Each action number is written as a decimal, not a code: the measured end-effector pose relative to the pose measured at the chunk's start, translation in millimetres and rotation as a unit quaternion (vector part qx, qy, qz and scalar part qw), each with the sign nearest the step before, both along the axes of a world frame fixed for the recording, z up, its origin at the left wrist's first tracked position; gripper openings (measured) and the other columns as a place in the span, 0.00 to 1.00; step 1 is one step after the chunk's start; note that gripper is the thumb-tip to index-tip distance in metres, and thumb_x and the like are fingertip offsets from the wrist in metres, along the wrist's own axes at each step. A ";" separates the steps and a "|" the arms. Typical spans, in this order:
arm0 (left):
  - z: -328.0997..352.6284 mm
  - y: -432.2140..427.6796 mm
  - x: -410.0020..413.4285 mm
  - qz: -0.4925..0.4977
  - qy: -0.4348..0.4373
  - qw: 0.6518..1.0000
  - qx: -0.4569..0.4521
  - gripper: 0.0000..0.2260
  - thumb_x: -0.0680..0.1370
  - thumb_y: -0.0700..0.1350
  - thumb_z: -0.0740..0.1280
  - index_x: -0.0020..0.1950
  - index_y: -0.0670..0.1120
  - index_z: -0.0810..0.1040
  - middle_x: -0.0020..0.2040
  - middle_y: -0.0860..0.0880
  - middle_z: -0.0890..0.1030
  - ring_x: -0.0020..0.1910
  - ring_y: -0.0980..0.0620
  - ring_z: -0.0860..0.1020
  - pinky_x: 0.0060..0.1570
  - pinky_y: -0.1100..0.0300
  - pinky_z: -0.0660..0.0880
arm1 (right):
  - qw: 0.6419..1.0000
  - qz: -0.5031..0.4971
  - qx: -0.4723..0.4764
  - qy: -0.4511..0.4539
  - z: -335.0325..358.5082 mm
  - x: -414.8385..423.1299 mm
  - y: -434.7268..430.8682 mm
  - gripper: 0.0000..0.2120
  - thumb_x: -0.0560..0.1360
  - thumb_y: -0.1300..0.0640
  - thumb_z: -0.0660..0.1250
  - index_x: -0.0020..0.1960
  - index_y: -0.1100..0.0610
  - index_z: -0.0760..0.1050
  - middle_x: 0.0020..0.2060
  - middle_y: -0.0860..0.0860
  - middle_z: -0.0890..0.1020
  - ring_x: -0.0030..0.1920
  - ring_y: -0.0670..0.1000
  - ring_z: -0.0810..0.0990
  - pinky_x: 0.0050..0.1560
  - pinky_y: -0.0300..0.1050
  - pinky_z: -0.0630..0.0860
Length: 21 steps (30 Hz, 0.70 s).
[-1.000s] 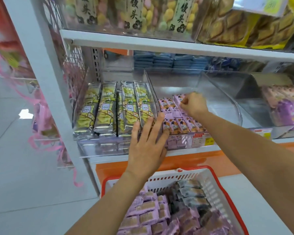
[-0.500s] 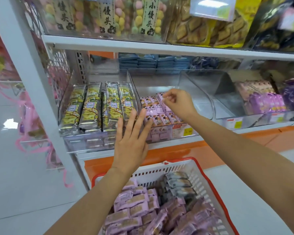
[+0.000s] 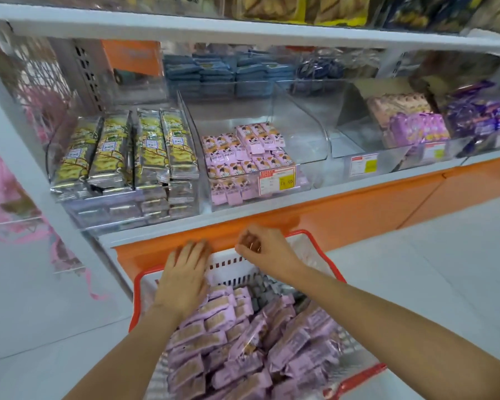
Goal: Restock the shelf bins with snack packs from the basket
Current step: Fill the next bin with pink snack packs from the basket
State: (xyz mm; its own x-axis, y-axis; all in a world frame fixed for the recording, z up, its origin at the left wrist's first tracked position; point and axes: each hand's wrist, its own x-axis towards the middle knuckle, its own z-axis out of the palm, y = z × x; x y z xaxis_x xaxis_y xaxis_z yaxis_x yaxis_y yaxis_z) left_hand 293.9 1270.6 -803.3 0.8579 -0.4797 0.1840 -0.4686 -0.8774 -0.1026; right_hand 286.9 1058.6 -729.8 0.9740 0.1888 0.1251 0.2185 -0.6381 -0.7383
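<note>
Hands: both have dropped from the shelf bin (image 3: 300,145) to the basket (image 3: 231,269), at its far wall.
Snack packs (image 3: 243,342): purple, heaped in the basket.
Left hand (image 3: 182,278): flat, fingers together, over the packs.
Right hand (image 3: 260,251): curled and blurred; any pinch cannot be told.
Shelf bin: pink packs (image 3: 243,151) fill the front, rear bare; another load seems next.

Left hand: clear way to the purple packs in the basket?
Likely yes. The left hand is open right over the purple packs, which lie uncovered in the basket. Nothing sits between them; the right hand is off to the side by the far rim.
</note>
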 end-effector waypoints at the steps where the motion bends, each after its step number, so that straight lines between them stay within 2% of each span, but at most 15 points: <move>1: -7.1 2.4 -0.6 0.003 0.006 1.000 0.012 0.39 0.61 0.49 0.81 0.69 0.37 0.75 0.69 0.39 0.74 0.67 0.37 0.72 0.66 0.42 0.61 | 0.999 0.002 -0.014 0.030 -16.7 -2.1 -0.5 0.05 0.76 0.57 0.69 0.49 0.58 0.78 0.36 0.46 0.78 0.36 0.46 0.77 0.39 0.38 0.75; 3: -19.9 6.9 -2.6 0.004 0.004 1.000 0.017 0.41 0.62 0.52 0.80 0.71 0.36 0.72 0.73 0.38 0.70 0.71 0.36 0.69 0.69 0.40 0.57 | 0.994 0.010 -0.053 0.093 -51.8 -5.1 0.0 0.06 0.77 0.55 0.69 0.51 0.57 0.78 0.38 0.47 0.79 0.39 0.47 0.78 0.44 0.45 0.78; 5: -33.7 11.6 -6.5 0.006 0.001 1.000 0.017 0.37 0.70 0.55 0.74 0.73 0.37 0.70 0.75 0.38 0.66 0.75 0.36 0.64 0.72 0.39 0.54 | 0.984 0.035 -0.090 0.152 -80.9 -8.2 3.8 0.08 0.76 0.55 0.69 0.54 0.56 0.78 0.42 0.49 0.80 0.43 0.49 0.80 0.49 0.50 0.80; 7: -50.6 18.4 -10.6 0.013 0.007 1.000 0.013 0.31 0.77 0.55 0.60 0.75 0.38 0.66 0.76 0.38 0.65 0.76 0.38 0.62 0.73 0.41 0.50 | 0.971 0.067 -0.120 0.194 -100.6 -11.7 10.2 0.11 0.76 0.54 0.70 0.56 0.55 0.78 0.48 0.51 0.82 0.46 0.50 0.81 0.51 0.49 0.80; 8: -58.4 22.4 -11.8 0.014 0.017 1.000 0.007 0.32 0.77 0.54 0.56 0.77 0.38 0.63 0.76 0.39 0.65 0.75 0.38 0.63 0.73 0.42 0.49 | 0.966 0.081 -0.136 0.205 -107.6 -13.3 14.0 0.12 0.76 0.54 0.70 0.57 0.55 0.77 0.50 0.51 0.82 0.47 0.50 0.80 0.50 0.46 0.79; 9: -64.8 26.3 -12.2 0.012 0.022 1.000 0.003 0.32 0.77 0.53 0.55 0.78 0.39 0.60 0.76 0.39 0.64 0.75 0.38 0.64 0.73 0.43 0.49 | 0.962 0.096 -0.152 0.206 -113.5 -14.4 17.3 0.13 0.75 0.55 0.71 0.58 0.56 0.77 0.51 0.52 0.81 0.47 0.50 0.80 0.49 0.43 0.77; 11: -71.8 30.5 -11.6 0.004 0.026 1.000 0.003 0.37 0.74 0.51 0.64 0.79 0.40 0.55 0.78 0.40 0.61 0.76 0.38 0.62 0.73 0.43 0.50 | 0.956 0.119 -0.186 0.190 -125.7 -16.8 22.4 0.15 0.73 0.56 0.73 0.59 0.56 0.76 0.52 0.53 0.79 0.47 0.50 0.77 0.48 0.42 0.74; 13: -73.4 30.6 -10.4 0.006 0.038 0.999 -0.012 0.42 0.71 0.49 0.71 0.79 0.40 0.55 0.78 0.41 0.61 0.76 0.39 0.62 0.73 0.43 0.51 | 0.952 0.130 -0.216 0.175 -137.1 -17.8 24.9 0.18 0.72 0.56 0.73 0.61 0.56 0.75 0.53 0.53 0.77 0.46 0.49 0.72 0.46 0.43 0.72; 15: -73.9 28.9 -10.8 0.014 0.040 0.999 -0.025 0.43 0.71 0.49 0.73 0.79 0.41 0.53 0.78 0.41 0.61 0.76 0.40 0.62 0.73 0.43 0.51 | 0.952 0.133 -0.221 0.166 -142.4 -18.2 26.4 0.17 0.72 0.57 0.72 0.60 0.55 0.74 0.54 0.53 0.75 0.46 0.48 0.70 0.44 0.42 0.69; 18: -75.3 27.6 -12.0 0.020 0.040 0.999 -0.021 0.43 0.72 0.49 0.71 0.80 0.42 0.51 0.79 0.41 0.59 0.77 0.40 0.60 0.73 0.42 0.53 | 0.952 0.155 -0.224 0.140 -145.1 -19.2 26.9 0.12 0.73 0.57 0.71 0.56 0.57 0.76 0.55 0.53 0.74 0.51 0.51 0.72 0.44 0.41 0.66; 21: -73.2 27.4 -12.4 0.024 0.058 0.998 -0.019 0.43 0.71 0.48 0.72 0.80 0.41 0.54 0.79 0.42 0.60 0.77 0.40 0.60 0.73 0.42 0.53 | 0.956 0.162 -0.212 0.119 -146.5 -22.0 26.6 0.12 0.71 0.54 0.72 0.52 0.56 0.74 0.50 0.50 0.71 0.52 0.52 0.72 0.45 0.43 0.68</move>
